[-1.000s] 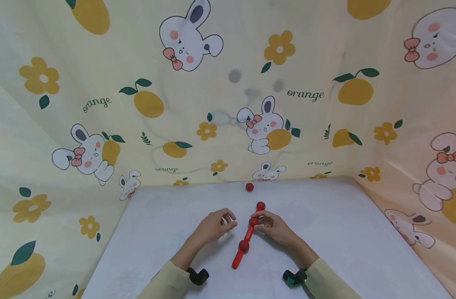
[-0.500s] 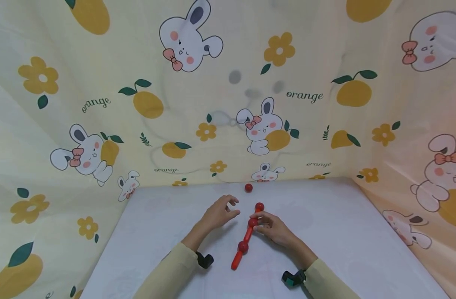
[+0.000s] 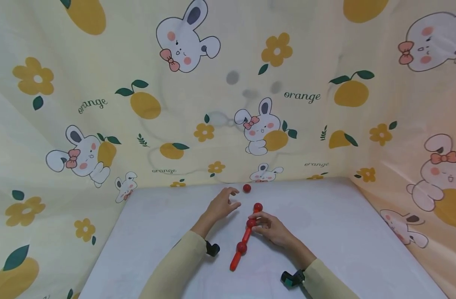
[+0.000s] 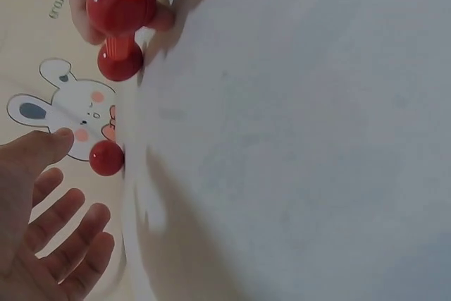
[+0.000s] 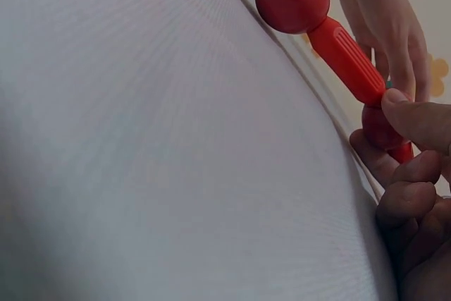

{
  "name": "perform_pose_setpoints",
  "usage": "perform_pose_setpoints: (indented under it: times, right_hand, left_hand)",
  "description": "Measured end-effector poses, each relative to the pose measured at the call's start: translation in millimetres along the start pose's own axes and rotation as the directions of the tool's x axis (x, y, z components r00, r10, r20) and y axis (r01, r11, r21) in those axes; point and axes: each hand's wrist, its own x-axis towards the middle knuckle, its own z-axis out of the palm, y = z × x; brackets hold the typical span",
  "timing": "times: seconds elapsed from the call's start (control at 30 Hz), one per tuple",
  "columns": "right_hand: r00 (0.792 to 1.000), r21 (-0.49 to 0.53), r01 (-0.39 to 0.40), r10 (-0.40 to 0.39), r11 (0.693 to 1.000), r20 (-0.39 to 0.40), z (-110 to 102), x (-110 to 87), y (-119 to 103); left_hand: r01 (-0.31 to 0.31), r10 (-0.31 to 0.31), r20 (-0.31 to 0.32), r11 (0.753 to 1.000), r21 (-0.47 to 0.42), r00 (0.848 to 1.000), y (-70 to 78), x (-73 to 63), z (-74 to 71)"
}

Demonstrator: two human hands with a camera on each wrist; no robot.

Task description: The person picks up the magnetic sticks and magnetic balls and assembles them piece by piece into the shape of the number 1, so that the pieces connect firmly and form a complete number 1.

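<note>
A chain of red balls and orange-red grooved rods (image 3: 246, 236) lies slantwise over the white table. My right hand (image 3: 274, 229) pinches the chain's middle ball (image 5: 380, 126) between thumb and fingers. At the far end of the chain is another ball (image 3: 258, 207), and a bare rod (image 3: 235, 261) forms its near end. A loose red ball (image 3: 247, 188) sits close to the table's back edge. My left hand (image 3: 219, 205) is spread just left of and nearer than that ball, thumb and fingers apart, holding nothing; the left wrist view shows a gap between the thumb and the loose ball (image 4: 106, 158).
The white tabletop (image 3: 325, 245) runs back to a cream curtain (image 3: 213, 95) printed with rabbits and oranges. More curtain hangs at the left and right sides. Dark wrist cameras (image 3: 293, 278) are strapped on both forearms.
My left hand has moved forward, away from beside the chain toward the loose ball, and its fingers have spread. My right hand keeps its hold on the chain in about the same place.
</note>
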Motion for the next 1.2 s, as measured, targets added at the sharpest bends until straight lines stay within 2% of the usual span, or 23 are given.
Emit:
perform_pose_setpoints:
  times: [0.2,0.37,0.6,0.9,1.2]
  right_hand:
    - [1.000,0.022,-0.015,0.015,1.000,0.000,0.0,0.7,-0.3]
    - [0.999,0.023,-0.044,0.044,0.999,-0.011,0.8,1.9,1.2]
    - [0.999,0.050,-0.039,0.040,0.998,-0.019,0.1,1.6,1.3]
    - [0.999,0.009,-0.026,0.026,1.000,-0.027,0.0,1.8,3.5]
    - [1.000,0.015,-0.011,0.011,1.000,-0.009,0.0,1.1,1.1]
  left_hand:
    - [-0.010,0.010,-0.003,0.999,0.036,1.000,-5.3,19.4,3.7]
    - [-0.023,0.023,-0.002,0.997,0.080,1.000,-5.6,30.2,6.3]
    - [-0.008,0.007,0.008,0.993,0.117,1.000,1.2,39.8,11.7]
    - [-0.013,0.008,0.026,0.979,0.204,1.000,3.1,50.6,13.5]
    - [0.043,-0.049,0.029,0.980,0.193,0.998,3.2,58.3,13.4]
